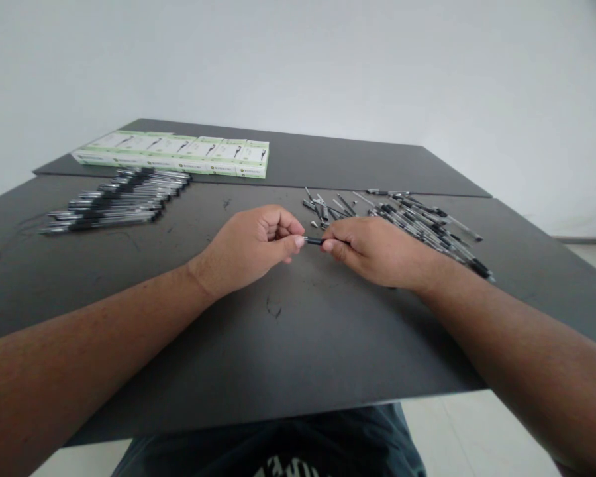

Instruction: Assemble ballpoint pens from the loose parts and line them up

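Observation:
Both my hands meet at the middle of the dark table [288,344]. My left hand [251,245] is curled, and its thumb and forefinger pinch one end of a short black pen part [314,241]. My right hand [377,250] grips the other end of the same pen part. Only a short stretch of it shows between the fingertips. A loose heap of pens and pen parts [422,222] lies just behind and to the right of my right hand.
A neat row of assembled pens [116,202] lies at the left. Behind it stand several white and green boxes [179,154] side by side. Small caps and tips [322,209] are scattered behind my hands. The table's near edge is by my lap.

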A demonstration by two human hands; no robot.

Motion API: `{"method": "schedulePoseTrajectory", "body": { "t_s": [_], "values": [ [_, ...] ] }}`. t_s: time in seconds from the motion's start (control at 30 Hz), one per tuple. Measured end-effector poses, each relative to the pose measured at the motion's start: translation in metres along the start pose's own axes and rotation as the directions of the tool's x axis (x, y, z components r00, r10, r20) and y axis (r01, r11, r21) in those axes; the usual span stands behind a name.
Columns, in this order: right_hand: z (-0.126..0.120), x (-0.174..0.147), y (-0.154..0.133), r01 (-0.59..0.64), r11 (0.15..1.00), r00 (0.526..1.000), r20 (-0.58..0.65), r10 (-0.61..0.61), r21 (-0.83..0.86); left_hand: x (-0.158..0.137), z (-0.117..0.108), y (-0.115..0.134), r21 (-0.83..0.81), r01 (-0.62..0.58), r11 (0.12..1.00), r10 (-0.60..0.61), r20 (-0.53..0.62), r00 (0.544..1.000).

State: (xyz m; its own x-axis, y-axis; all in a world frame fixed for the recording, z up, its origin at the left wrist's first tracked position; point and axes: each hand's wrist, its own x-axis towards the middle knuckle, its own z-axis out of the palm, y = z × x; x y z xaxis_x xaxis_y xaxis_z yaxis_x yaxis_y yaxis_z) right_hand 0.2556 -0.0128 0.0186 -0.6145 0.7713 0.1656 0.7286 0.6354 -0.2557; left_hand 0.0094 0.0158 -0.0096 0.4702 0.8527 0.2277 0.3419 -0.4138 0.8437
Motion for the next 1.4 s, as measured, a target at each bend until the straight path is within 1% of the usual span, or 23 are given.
{"method": "schedulePoseTrajectory", "body": {
  "t_s": [0.1, 0.23, 0.33, 0.4, 0.47, 0.53, 0.63, 0.73, 0.87, 0.93, 1.1, 1.23, 1.3, 1.4],
  "values": [
    [0.0003, 0.0001, 0.0002, -0.004, 1.000, 1.000, -0.001, 0.004, -0.015, -0.0003, -0.0004, 0.0004, -0.002, 0.009, 1.000, -0.009, 0.043, 0.999],
    [-0.0007, 0.0003, -0.0021, -0.019, 1.000, 1.000, -0.001, 0.019, -0.009, -0.0016, -0.0025, -0.0002, 0.129, -0.045, 0.991, 0.041, 0.036, 0.999],
    [-0.0015, -0.0009, -0.0044, -0.074, 0.997, 0.997, -0.029, 0.075, 0.032, -0.0021, -0.0036, -0.0023, 0.212, -0.073, 0.975, 0.070, 0.024, 0.997],
    [-0.0017, -0.0021, -0.0055, -0.124, 0.990, 0.990, -0.063, 0.128, 0.064, -0.0023, -0.0036, -0.0037, 0.216, -0.075, 0.973, 0.073, 0.019, 0.997],
    [-0.0022, -0.0029, -0.0060, -0.152, 0.987, 0.984, -0.089, 0.157, 0.060, -0.0025, -0.0034, -0.0044, 0.209, -0.075, 0.975, 0.072, 0.020, 0.997],
    [-0.0031, -0.0028, -0.0065, -0.141, 0.990, 0.985, -0.095, 0.142, 0.018, -0.0028, -0.0033, -0.0045, 0.201, -0.079, 0.976, 0.076, 0.026, 0.997],
    [-0.0052, -0.0018, -0.0076, -0.090, 0.995, 0.994, -0.063, 0.087, -0.044, -0.0030, -0.0033, -0.0042, 0.195, -0.090, 0.977, 0.086, 0.032, 0.996],
    [-0.0059, -0.0017, -0.0086, -0.058, 0.997, 0.998, -0.016, 0.057, -0.043, -0.0030, -0.0033, -0.0040, 0.202, -0.097, 0.975, 0.094, 0.026, 0.995],
    [-0.0045, -0.0033, -0.0076, -0.097, 0.995, 0.993, -0.059, 0.099, 0.032, -0.0033, -0.0031, -0.0033, 0.216, -0.085, 0.973, 0.080, 0.028, 0.996],
    [-0.0044, -0.0035, -0.0071, -0.116, 0.993, 0.990, -0.074, 0.118, 0.034, -0.0036, -0.0031, -0.0030, 0.220, -0.082, 0.972, 0.078, 0.028, 0.997],
    [-0.0062, -0.0029, -0.0090, -0.073, 0.997, 0.997, 0.003, 0.073, -0.039, -0.0038, -0.0032, -0.0031, 0.226, -0.093, 0.970, 0.088, 0.030, 0.996],
    [-0.0060, -0.0036, -0.0089, -0.100, 0.995, 0.994, -0.041, 0.100, 0.019, -0.0035, -0.0031, -0.0040, 0.236, -0.097, 0.967, 0.092, 0.029, 0.995],
    [-0.0061, -0.0038, -0.0084, -0.094, 0.995, 0.994, -0.056, 0.095, 0.027, -0.0034, -0.0031, -0.0042, 0.231, -0.099, 0.968, 0.094, 0.031, 0.995],
    [-0.0070, -0.0033, -0.0087, -0.067, 0.998, 0.998, 0.003, 0.067, -0.021, -0.0035, -0.0030, -0.0036, 0.241, -0.108, 0.964, 0.104, 0.030, 0.994]
  ]
}}
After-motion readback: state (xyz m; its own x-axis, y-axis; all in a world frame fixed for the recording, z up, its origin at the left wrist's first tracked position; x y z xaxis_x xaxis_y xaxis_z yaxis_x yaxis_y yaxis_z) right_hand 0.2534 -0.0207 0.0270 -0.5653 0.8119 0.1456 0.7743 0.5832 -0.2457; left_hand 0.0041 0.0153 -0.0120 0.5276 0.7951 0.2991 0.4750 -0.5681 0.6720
